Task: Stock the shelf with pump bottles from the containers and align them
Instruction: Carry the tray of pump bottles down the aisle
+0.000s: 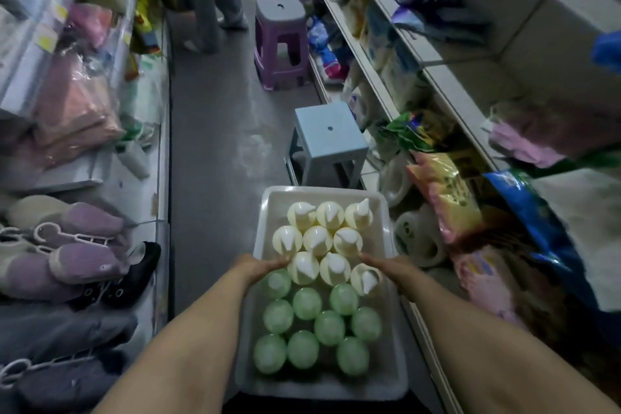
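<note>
A white tray [389,376] sits low in front of me in the aisle. Its far half holds several cream pump bottles [317,240] with white pump heads, its near half several green bottles [302,348]. My left hand [263,267] lies over the tray's left rim, straight fingers reaching a cream bottle in the nearest cream row. My right hand [386,267] lies over the right rim, its fingers also stretched forward beside a cream bottle [366,279]. The white shelf [524,77] on the right has a bare stretch at upper right.
A light blue stool [327,138] stands just beyond the tray, a purple stool [282,40] farther down the aisle. A person's legs [210,0] stand at the far end. Packaged goods [450,198] crowd the lower right shelf; shoes [87,262] and bagged textiles fill the left.
</note>
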Tool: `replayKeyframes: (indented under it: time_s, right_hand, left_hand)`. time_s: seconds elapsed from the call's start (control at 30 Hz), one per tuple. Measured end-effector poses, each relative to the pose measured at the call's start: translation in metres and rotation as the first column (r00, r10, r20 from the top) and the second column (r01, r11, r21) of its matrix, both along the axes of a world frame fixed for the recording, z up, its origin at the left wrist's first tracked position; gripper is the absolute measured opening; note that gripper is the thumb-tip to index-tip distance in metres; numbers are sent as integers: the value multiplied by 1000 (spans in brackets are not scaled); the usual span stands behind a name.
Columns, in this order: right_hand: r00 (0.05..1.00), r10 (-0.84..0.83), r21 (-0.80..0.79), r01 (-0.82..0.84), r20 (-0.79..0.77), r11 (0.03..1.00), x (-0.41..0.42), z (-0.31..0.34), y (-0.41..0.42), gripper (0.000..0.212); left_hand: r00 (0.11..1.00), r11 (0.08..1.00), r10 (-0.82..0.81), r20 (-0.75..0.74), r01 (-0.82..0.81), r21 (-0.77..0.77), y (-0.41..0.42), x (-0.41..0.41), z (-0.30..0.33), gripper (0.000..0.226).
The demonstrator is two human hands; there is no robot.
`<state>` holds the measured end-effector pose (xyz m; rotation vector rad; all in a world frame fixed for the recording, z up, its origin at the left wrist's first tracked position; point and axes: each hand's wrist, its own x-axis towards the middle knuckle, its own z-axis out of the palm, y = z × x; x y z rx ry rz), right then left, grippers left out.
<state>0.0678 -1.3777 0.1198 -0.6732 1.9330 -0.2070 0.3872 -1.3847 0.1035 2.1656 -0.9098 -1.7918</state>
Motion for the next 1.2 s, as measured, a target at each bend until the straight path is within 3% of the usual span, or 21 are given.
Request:
replayKeyframes:
  time_s: [0.13,0.3,0.47,0.67,0.93,1.2]
  right_hand:
    - [999,45,-16,-45,-15,999,39,5,-89,140]
    - [990,128,-17,-127,51,992,83,5,-210,109]
    - [974,182,3,-184,135,983,122,-1,-339,119]
    - [957,285,-3,-286,52,958,169,3,-475,119]
    - [969,244,-10,-245,-33,969,234,1,-625,114]
    - [990,106,-42,-102,98,994,277,5,-758,115]
  left_hand:
    - [999,1000,18,34,-18,-3,-77,39,8,137]
    - [993,994,111,42,-111,-7,-174,78,0,143]
    - [971,972,235,44,-236,17,-270,113,3,148]
    - [961,961,274,16,-275,26,-389,159,10,156]
    - [978,978,198,-73,-191,89,-554,232,-11,153]
    - [993,989,116,-2,-115,95,-720,274,2,154]
